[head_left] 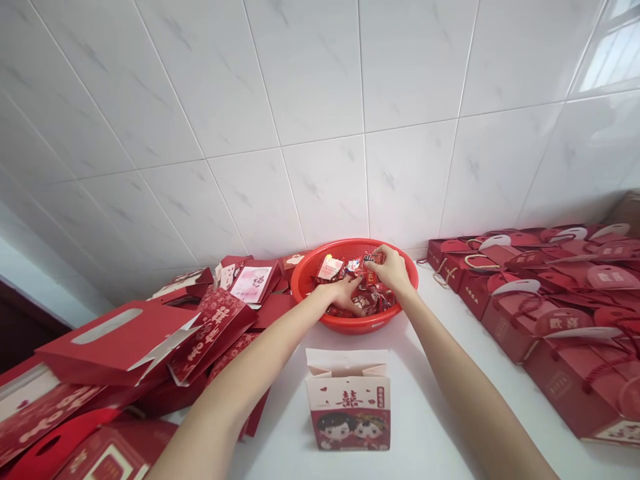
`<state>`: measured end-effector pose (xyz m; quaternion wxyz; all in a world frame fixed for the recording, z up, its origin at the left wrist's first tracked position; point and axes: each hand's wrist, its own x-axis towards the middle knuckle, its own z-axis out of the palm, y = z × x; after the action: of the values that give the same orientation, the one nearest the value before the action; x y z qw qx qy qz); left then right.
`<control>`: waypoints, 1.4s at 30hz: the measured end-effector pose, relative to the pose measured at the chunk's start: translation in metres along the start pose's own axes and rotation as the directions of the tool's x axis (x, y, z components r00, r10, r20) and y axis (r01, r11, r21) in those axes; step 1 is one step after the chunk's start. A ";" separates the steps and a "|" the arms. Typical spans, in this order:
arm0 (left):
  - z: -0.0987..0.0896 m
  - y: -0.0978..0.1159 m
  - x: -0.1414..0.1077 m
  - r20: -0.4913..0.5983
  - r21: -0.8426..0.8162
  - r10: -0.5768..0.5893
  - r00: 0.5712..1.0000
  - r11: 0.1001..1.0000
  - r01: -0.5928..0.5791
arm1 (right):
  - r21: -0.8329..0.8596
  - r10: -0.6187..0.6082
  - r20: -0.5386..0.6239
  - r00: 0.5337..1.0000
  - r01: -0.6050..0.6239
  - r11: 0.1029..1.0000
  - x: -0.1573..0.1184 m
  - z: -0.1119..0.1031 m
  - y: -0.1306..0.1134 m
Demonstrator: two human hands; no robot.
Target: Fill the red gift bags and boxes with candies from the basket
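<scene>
A red plastic basket (pixel 303 280) stands against the wall, filled with small candies in mostly red wrappers (pixel 370 301). My left hand (pixel 344 295) reaches into it, thumb and fingers apart, resting on the candies. At the basket's right side my right hand (pixel 391 268) pinches a red wrapped candy (pixel 371 260) with dark lettering. A pale packet (pixel 330 267) lies in the basket beyond my left hand. Between my forearms, an upright paper gift box (pixel 349 403) with two cartoon figures stands with its top open; what is inside is hidden.
Flattened and half-folded red gift boxes (pixel 120 337) are heaped on the left, with a pink card (pixel 251 285) among them. Closed red boxes with cord handles (pixel 565 333) stand in rows on the right. A tiled wall (pixel 325 187) rises behind the white tabletop (pixel 425 427).
</scene>
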<state>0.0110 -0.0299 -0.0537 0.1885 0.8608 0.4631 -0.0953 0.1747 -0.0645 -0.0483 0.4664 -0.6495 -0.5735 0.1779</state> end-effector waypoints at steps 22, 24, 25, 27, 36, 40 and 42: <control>-0.010 -0.013 0.000 -0.328 -0.458 -0.011 0.945 0.877 -0.149 | 0.152 0.067 -0.023 0.997 -0.063 0.986 0.000 -0.002 -0.002; -0.010 -0.014 0.001 -0.375 -0.517 -0.018 0.927 0.834 -0.192 | 0.150 0.063 -0.033 0.998 -0.057 0.987 0.000 -0.002 -0.002; -0.009 -0.014 0.001 -0.397 -0.540 -0.027 0.917 0.815 -0.210 | 0.153 0.061 -0.037 0.997 -0.054 0.987 0.000 -0.002 -0.002; -0.009 -0.014 0.002 -0.440 -0.577 -0.055 0.896 0.782 -0.235 | 0.172 0.057 -0.037 0.998 -0.050 0.984 -0.001 -0.001 -0.002; -0.014 -0.008 -0.003 -0.642 -0.648 -0.174 0.746 0.643 -0.408 | 0.417 0.065 0.120 0.991 -0.110 0.902 -0.007 -0.007 -0.006; -0.014 -0.004 -0.006 -0.632 -0.693 -0.115 0.766 0.527 -0.493 | 0.491 0.037 0.208 0.977 -0.137 0.861 -0.008 -0.008 -0.007; -0.014 -0.003 -0.005 -0.631 -0.696 -0.054 0.774 0.480 -0.534 | 0.509 -0.003 0.291 0.957 -0.152 0.847 -0.008 -0.007 -0.007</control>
<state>0.0058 -0.0266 -0.0402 0.4462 0.6992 0.3481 0.4369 0.1737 -0.0753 -0.0421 0.5329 -0.4869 -0.5373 0.4362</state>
